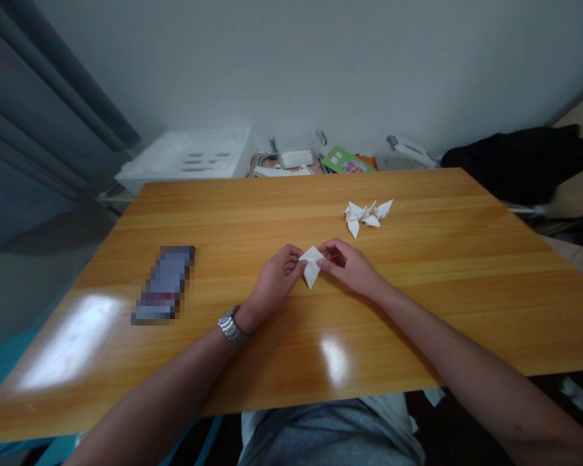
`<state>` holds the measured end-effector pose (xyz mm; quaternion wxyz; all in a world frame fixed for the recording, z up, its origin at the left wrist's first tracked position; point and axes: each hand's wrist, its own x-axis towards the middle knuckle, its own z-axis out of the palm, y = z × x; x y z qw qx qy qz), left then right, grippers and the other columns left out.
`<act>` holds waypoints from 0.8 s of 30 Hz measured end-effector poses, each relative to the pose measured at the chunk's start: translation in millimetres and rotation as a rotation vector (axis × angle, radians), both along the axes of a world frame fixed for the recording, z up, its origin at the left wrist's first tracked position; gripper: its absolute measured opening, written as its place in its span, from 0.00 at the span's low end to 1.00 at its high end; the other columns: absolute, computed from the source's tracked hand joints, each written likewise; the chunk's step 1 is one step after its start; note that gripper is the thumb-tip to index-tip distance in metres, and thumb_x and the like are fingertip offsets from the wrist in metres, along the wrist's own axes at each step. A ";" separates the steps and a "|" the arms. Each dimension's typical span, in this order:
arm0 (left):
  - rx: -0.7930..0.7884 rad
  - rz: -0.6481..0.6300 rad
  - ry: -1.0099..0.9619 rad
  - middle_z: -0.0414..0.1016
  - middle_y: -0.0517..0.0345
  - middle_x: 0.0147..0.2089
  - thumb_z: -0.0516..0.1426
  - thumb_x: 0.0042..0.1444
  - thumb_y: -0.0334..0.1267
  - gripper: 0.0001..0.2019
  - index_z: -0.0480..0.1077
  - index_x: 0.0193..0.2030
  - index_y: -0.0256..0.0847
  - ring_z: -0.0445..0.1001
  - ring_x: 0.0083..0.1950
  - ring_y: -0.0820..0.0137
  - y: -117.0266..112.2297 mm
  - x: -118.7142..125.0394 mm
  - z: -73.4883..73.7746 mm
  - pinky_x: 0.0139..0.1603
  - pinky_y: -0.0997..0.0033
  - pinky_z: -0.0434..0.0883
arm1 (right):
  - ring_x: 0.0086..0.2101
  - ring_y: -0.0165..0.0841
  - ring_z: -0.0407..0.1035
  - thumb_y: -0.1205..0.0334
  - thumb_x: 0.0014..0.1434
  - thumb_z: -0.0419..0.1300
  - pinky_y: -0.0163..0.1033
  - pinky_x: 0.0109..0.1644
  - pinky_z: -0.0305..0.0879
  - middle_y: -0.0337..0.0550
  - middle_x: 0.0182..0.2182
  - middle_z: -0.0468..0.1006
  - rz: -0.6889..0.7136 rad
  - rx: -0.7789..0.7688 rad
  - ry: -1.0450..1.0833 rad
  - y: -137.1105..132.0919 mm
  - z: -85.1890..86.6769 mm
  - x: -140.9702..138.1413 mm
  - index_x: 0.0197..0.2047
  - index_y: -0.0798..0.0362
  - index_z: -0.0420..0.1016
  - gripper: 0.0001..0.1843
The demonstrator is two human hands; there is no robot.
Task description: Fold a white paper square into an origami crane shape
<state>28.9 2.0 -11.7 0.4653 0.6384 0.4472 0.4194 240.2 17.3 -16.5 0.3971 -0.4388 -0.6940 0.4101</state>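
A small piece of folded white paper (311, 265), kite-shaped with a point toward me, is held between my two hands over the middle of the wooden table. My left hand (282, 270) pinches its left corner, thumb on top and the other fingers curled behind. On the opposite corner, my right hand (348, 264) grips in the same way, its fingertips partly behind the paper. Beyond my right hand lie white folded paper figures (368, 215), close together and with pointed tips. A metal watch (233, 325) circles my left wrist.
A phone-like device (165, 285), pixelated, lies on the left of the wooden table (252, 220). Behind the far edge stand a white foam tray (184, 155), a green booklet (347, 160) and a white box (296, 158). Dark cloth (510, 165) is heaped at the right.
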 end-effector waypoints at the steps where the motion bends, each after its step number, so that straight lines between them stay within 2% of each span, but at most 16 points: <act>1: -0.020 -0.004 -0.033 0.79 0.57 0.38 0.59 0.64 0.41 0.07 0.67 0.43 0.41 0.81 0.38 0.70 -0.6 1.0 0.4 0.38 0.72 0.78 | 0.37 0.35 0.74 0.51 0.62 0.65 0.41 0.43 0.71 0.42 0.37 0.79 0.022 -0.034 0.020 -1.1 1.7 -1.0 0.43 0.50 0.74 0.13; 7: -0.041 -0.029 -0.086 0.79 0.55 0.41 0.62 0.62 0.44 0.12 0.67 0.43 0.40 0.80 0.39 0.69 -3.1 2.9 0.0 0.39 0.71 0.77 | 0.35 0.34 0.75 0.48 0.63 0.65 0.39 0.41 0.72 0.40 0.35 0.80 0.077 -0.150 0.116 -11.6 10.7 -9.3 0.40 0.50 0.75 0.14; 12: -0.041 -0.039 -0.101 0.79 0.55 0.40 0.61 0.64 0.45 0.12 0.69 0.44 0.39 0.79 0.40 0.68 -5.0 2.4 1.7 0.40 0.70 0.76 | 0.31 0.33 0.74 0.45 0.63 0.65 0.38 0.37 0.72 0.40 0.32 0.79 0.089 -0.230 0.159 -16.4 16.3 -11.2 0.39 0.51 0.75 0.16; 18: -0.034 -0.025 -0.117 0.78 0.53 0.41 0.60 0.64 0.46 0.13 0.70 0.44 0.37 0.78 0.39 0.69 -8.0 4.4 9.3 0.39 0.72 0.75 | 0.30 0.34 0.74 0.43 0.62 0.65 0.39 0.36 0.74 0.40 0.30 0.79 0.060 -0.221 0.175 -17.3 20.5 -11.4 0.38 0.50 0.75 0.18; 24: -0.067 -0.006 -0.101 0.78 0.55 0.39 0.63 0.61 0.46 0.13 0.70 0.42 0.39 0.78 0.38 0.69 -7.5 4.8 8.6 0.38 0.71 0.75 | 0.30 0.35 0.74 0.43 0.62 0.65 0.40 0.36 0.74 0.40 0.30 0.79 0.048 -0.218 0.168 -20.1 21.5 -12.7 0.37 0.49 0.75 0.17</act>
